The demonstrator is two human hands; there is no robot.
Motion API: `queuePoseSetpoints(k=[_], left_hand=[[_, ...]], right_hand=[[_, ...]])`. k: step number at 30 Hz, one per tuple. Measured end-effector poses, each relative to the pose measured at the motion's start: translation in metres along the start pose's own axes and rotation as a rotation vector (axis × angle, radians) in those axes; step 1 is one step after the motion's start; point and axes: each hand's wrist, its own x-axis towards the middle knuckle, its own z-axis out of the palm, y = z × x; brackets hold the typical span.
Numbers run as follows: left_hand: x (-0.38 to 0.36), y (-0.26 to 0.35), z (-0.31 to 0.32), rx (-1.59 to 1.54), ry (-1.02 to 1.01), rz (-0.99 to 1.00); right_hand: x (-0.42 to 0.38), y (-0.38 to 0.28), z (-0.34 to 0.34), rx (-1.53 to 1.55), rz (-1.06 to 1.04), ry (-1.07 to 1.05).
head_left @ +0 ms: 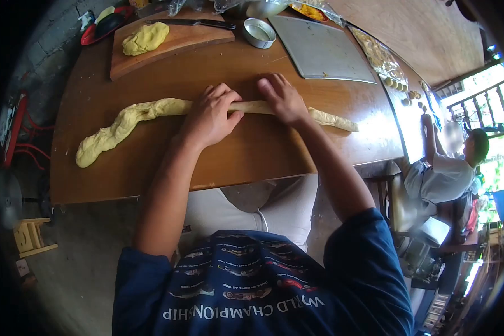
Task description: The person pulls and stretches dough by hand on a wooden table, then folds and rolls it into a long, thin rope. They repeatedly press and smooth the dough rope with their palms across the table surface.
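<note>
your left hand (210,115) and right hand (283,98) lie flat, fingers spread open, palms pressing on the middle of the long dough rope (151,112) rather than gripping it, which thins it there. the rope runs left to right across the wooden table (252,151); its left end is thick and lumpy, its right end slimmer. far left, a spare dough lump (145,38) waits on a cutting board (173,42) beside a knife (193,23). a metal tray (319,50) sits far right.
</note>
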Motion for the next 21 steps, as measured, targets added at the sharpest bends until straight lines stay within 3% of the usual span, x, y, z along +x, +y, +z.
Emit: queuePoseSetpoints(k=[1, 3, 5, 9, 13, 17, 19, 21], left_hand=[[-0.001, -0.001, 0.000, 0.012, 0.001, 0.016], [-0.004, -0.001, 0.000, 0.029, 0.010, 0.024], [-0.007, 0.000, 0.000, 0.012, 0.014, 0.041], [-0.006, -0.001, 0.002, 0.012, 0.045, 0.055], [-0.011, 0.002, -0.002, -0.021, 0.013, 0.046], [-0.010, 0.005, -0.006, -0.022, -0.037, -0.002], [-0.011, 0.002, -0.001, -0.021, -0.023, 0.027], [-0.013, 0.001, -0.003, 0.003, 0.024, 0.074]], right_hand=[[0.003, 0.009, -0.008, -0.005, -0.012, 0.007], [0.005, 0.034, -0.030, 0.559, 0.024, 0.007], [0.002, 0.045, -0.055, -0.157, -0.044, 0.101], [-0.023, 0.063, -0.033, -0.423, -0.219, 0.177], [-0.073, 0.048, -0.024, -0.494, -0.137, 0.119], [-0.040, 0.059, -0.038, -0.370, -0.069, 0.011], [-0.011, 0.072, -0.041, -0.435, -0.233, 0.159], [-0.014, 0.061, -0.044, -0.346, -0.179, 0.163]])
